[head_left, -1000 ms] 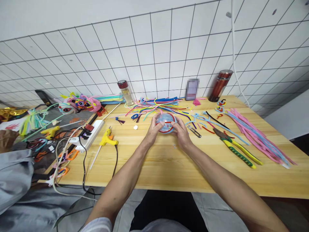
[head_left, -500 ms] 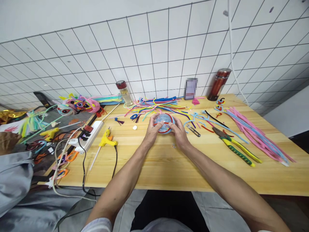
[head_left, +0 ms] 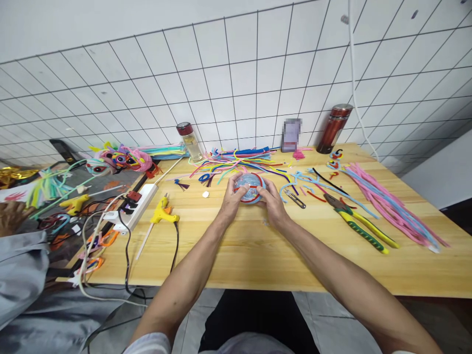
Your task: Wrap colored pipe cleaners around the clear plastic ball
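Note:
Between my two hands is a light-blue ball point(head_left: 251, 181) with red bands, apparently pipe cleaner, running round it and across its middle. My left hand point(head_left: 233, 197) grips its left side, thumb on the front. My right hand point(head_left: 272, 197) closes on the right side, its thumb near the red band. The fingertips behind the ball are hidden. Just right of my right hand lie thread snips point(head_left: 295, 199) and bent light-blue pipe cleaners point(head_left: 308, 178). Farther right rest pliers point(head_left: 359, 222) with green and yellow handles.
A yellow glue gun point(head_left: 164, 211) and a power strip point(head_left: 138, 209) with trailing cords lie left. Behind stand a glass bottle point(head_left: 191, 143), a phone point(head_left: 291, 136) and a red flask point(head_left: 335, 129). Pink and blue pipe cleaners point(head_left: 394, 206) lie right. A co-worker's hand point(head_left: 14, 216) is far left.
My hands and the ball stay nearly in place, with only a slight shift of the fingers. The co-worker's hand at far left has moved a little.

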Available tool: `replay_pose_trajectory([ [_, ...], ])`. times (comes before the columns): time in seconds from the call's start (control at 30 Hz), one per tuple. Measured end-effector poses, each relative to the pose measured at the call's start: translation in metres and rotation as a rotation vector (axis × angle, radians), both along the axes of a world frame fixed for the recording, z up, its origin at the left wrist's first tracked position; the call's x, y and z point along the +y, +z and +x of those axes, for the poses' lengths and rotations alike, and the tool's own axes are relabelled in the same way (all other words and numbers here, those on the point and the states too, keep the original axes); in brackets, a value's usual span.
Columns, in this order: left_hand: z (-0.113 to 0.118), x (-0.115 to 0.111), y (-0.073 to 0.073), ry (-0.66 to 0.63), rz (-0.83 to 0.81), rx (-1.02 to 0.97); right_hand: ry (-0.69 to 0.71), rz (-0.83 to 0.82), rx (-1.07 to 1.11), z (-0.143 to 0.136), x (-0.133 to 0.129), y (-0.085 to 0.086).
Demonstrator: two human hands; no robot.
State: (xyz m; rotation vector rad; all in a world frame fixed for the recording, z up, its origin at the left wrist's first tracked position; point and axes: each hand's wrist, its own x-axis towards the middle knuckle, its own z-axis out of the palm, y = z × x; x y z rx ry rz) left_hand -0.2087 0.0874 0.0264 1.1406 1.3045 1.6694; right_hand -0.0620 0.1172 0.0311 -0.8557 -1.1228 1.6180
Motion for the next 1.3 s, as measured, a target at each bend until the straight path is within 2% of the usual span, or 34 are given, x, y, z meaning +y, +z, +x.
replay_pose_trajectory([
  [0.4,-0.005,0.003,-0.005,0.011,0.031,0.018,0.051,-0.008,0.026,0.002,0.001,-0.001],
  [0.53,-0.006,0.004,-0.007,0.021,0.008,0.012,0.036,0.100,-0.008,0.001,0.012,-0.012],
  [0.63,-0.006,0.005,-0.010,0.026,-0.067,0.037,-0.027,0.156,-0.136,0.001,0.024,-0.025],
  [0.73,-0.003,0.006,-0.015,0.066,-0.132,0.138,-0.052,0.166,-0.233,0.001,0.031,-0.035],
  [0.83,-0.001,0.006,-0.019,0.103,-0.129,0.254,-0.034,0.192,-0.228,-0.001,0.031,-0.040],
  [1.07,0.003,0.005,-0.020,0.150,-0.116,0.265,-0.081,0.192,-0.170,-0.002,0.022,-0.037],
  [1.17,0.004,0.005,-0.018,0.147,-0.115,0.274,-0.095,0.256,-0.191,0.001,0.025,-0.032],
  [1.3,0.006,0.004,-0.017,0.135,-0.101,0.289,-0.023,0.368,-0.298,0.000,0.029,-0.030],
])
